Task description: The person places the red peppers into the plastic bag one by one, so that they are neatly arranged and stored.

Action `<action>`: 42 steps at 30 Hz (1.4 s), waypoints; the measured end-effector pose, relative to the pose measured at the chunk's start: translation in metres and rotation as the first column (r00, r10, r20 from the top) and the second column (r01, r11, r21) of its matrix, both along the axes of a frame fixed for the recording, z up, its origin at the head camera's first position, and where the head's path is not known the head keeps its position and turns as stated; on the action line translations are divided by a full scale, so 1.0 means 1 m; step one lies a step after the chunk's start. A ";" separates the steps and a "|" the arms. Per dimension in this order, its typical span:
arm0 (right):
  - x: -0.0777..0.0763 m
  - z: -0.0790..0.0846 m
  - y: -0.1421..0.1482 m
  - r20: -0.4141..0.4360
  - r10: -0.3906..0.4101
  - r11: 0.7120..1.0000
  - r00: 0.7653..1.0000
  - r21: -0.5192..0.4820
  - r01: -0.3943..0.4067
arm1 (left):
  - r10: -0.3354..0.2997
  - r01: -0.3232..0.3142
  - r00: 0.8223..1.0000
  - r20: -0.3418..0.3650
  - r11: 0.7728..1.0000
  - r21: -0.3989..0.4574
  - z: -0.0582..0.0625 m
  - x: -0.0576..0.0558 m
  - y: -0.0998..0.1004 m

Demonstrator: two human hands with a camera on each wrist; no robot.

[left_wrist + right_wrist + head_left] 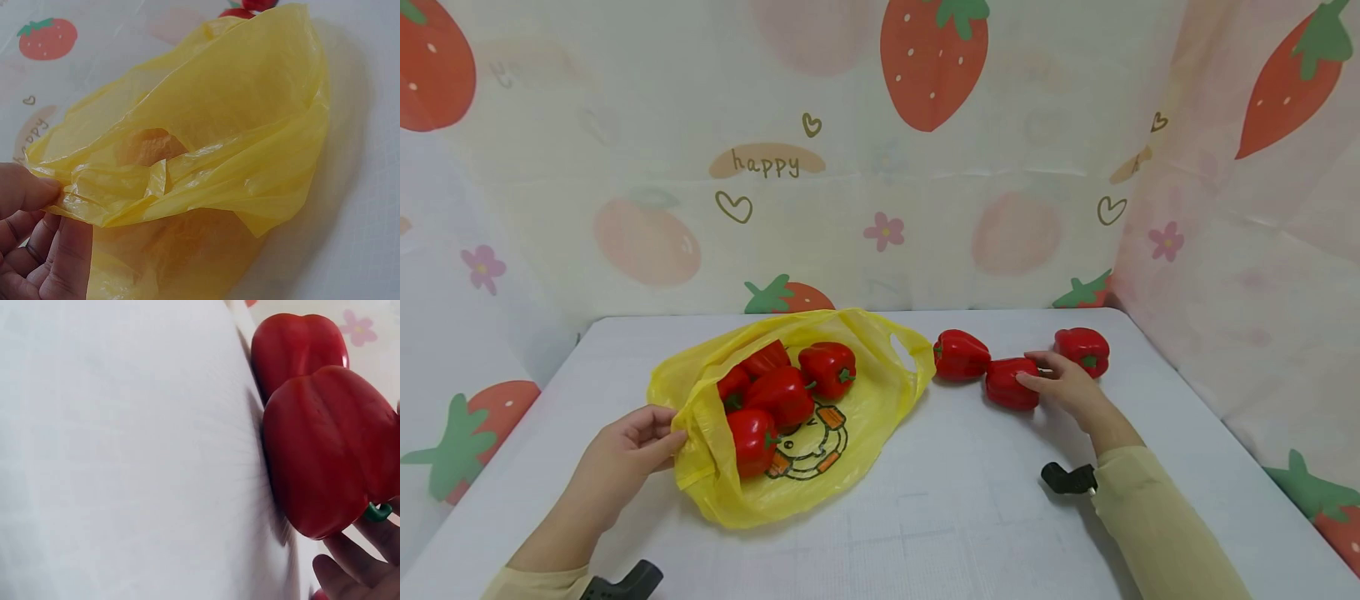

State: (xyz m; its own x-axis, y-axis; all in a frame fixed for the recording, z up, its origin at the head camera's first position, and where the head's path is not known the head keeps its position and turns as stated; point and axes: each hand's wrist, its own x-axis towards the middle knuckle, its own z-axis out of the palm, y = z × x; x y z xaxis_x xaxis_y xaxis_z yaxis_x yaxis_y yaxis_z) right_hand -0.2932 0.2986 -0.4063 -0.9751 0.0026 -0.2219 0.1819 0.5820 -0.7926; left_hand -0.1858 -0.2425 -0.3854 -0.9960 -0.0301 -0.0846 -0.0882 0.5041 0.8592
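white cloth covers the table [925,500], and a pale curtain printed with strawberries, flowers, hearts and the word "happy" [767,162] hangs behind it and along the right side. left of centre on the cloth lies a thin yellow plastic carrier bag [820,450] with a cartoon print, its mouth held open toward the left. inside the bag lie several glossy red bell peppers [782,396] with green stems, touching one another. the left hand [625,458] pinches the bunched near rim of the bag between thumb and curled fingers [56,250], as the left wrist view shows close up. three more red peppers lie in a row on the cloth right of the bag: the left pepper [958,354] just beside the bag handle, the middle pepper [1011,383] touching it, and the far right pepper [1082,350] set slightly apart. the right hand [1063,383] rests on the middle pepper with fingers curved round its right side; in the right wrist view the fingertips [356,562] lie under that pepper near its green stem.
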 end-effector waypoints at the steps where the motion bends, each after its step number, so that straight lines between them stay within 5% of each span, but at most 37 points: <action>1: 0.000 -0.001 0.001 -0.005 0.019 1.000 1.000 -0.011 -0.019 | 0.000 0.000 1.000 0.000 1.000 0.001 0.000 0.000 0.000; 8: 0.003 -0.010 0.006 -0.041 0.103 0.994 0.994 -0.015 -0.104 | 0.000 0.000 1.000 -0.004 1.000 -0.002 -0.001 0.000 0.000; 19: 0.004 -0.014 0.003 -0.075 0.044 0.998 0.996 0.046 -0.041 | 0.005 -0.005 1.000 -0.005 1.000 -0.025 0.001 0.000 0.002; 35: -0.001 -0.008 -0.020 0.003 -0.001 0.993 1.000 0.117 0.000 | 0.002 -0.002 1.000 -0.002 1.000 -0.028 0.002 0.000 0.002; 42: 0.000 -0.006 -0.023 -0.027 0.023 0.994 0.999 0.108 -0.020 | -0.001 0.001 1.000 -0.004 1.000 -0.011 0.002 0.000 0.003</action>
State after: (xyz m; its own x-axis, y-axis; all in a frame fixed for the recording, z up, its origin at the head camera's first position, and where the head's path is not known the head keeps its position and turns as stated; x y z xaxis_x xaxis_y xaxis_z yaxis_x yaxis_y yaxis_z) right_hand -0.2933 0.2758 -0.4126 -0.9810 0.0039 -0.1941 0.1470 0.6676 -0.7298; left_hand -0.1855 -0.2397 -0.3830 -0.9964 -0.0296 -0.0798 -0.0837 0.5138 0.8538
